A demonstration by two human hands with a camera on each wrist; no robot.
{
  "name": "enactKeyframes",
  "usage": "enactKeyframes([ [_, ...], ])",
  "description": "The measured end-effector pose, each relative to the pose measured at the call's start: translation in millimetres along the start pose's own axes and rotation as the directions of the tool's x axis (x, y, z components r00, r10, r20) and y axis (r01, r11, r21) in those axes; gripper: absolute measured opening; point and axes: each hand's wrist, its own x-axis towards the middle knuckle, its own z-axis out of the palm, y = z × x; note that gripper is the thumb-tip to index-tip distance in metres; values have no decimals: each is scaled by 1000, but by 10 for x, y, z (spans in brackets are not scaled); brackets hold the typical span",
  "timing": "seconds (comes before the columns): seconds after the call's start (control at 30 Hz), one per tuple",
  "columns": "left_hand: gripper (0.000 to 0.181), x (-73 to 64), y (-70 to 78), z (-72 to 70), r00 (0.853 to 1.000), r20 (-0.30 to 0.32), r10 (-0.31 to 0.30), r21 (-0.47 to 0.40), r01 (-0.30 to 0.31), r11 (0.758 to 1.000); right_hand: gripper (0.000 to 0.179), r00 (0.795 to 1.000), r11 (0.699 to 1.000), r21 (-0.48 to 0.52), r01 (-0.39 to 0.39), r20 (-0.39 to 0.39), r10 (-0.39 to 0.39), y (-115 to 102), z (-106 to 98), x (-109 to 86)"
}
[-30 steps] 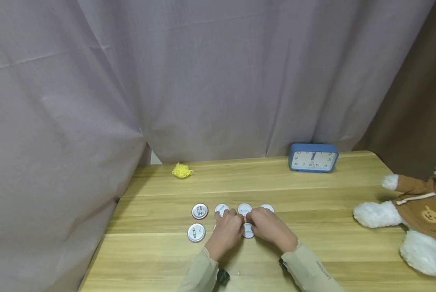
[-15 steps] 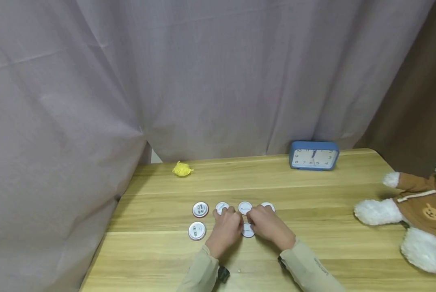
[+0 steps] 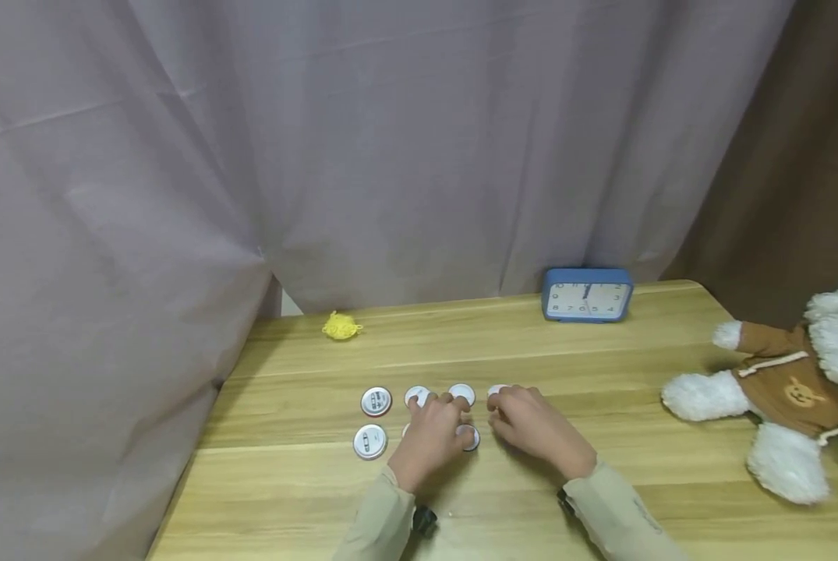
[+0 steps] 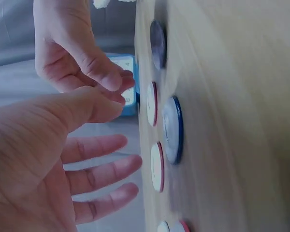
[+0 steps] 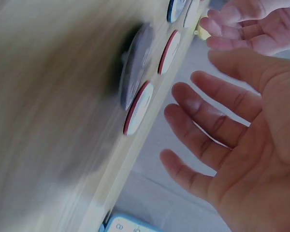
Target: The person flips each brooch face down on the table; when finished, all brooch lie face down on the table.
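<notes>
Round pin-back badges lie pin side up in two rows, among them a left front badge (image 3: pixel 370 442) and a left back badge (image 3: pixel 376 401). My left hand (image 3: pixel 429 438) hovers over the middle ones with fingers spread, partly covering a front badge (image 3: pixel 468 438). In the left wrist view a blue-rimmed badge (image 4: pixel 173 129) lies beyond its fingertips. My right hand (image 3: pixel 536 427) is at the right end of the rows, fingers apart and holding nothing. By its fingers, a blurred dark badge (image 5: pixel 137 66) shows close over the table, hidden in the head view.
A blue clock (image 3: pixel 587 296) stands at the table's back right. A yellow tangle of string (image 3: pixel 341 326) lies at the back left. At the right sits a white plush bear (image 3: pixel 797 389) in a brown hoodie. A grey curtain (image 3: pixel 404 156) hangs behind the table (image 3: pixel 285 506).
My hands, close together over the front middle badge before, have parted. The right hand has shifted right and loosened; the left hand's fingers have spread. The head view has turned slightly right.
</notes>
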Motion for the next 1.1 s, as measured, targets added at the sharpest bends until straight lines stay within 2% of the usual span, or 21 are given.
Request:
enactKeyframes([
  [0.17,31,41,92,-20,1000,6,-2,-13,2,1000,22,999,1000,9,-1,50,1,59,-74,-88],
  [0.4,35,86,232,20,998,58,21,-5,-21,1000,29,992,1000,-26,1,124,2,103,-130,-194],
  [0.53,35,94,304,58,997,65,43,-4,-43,999,35,992,1000,-8,-11,123,12,118,-128,-232],
  [0.87,20,91,445,157,993,84,84,34,-87,996,26,996,999,-28,44,77,-41,161,-84,-302],
  [1.1,23,98,529,231,989,86,121,24,-123,992,21,995,997,-5,77,67,-76,194,-117,-362],
])
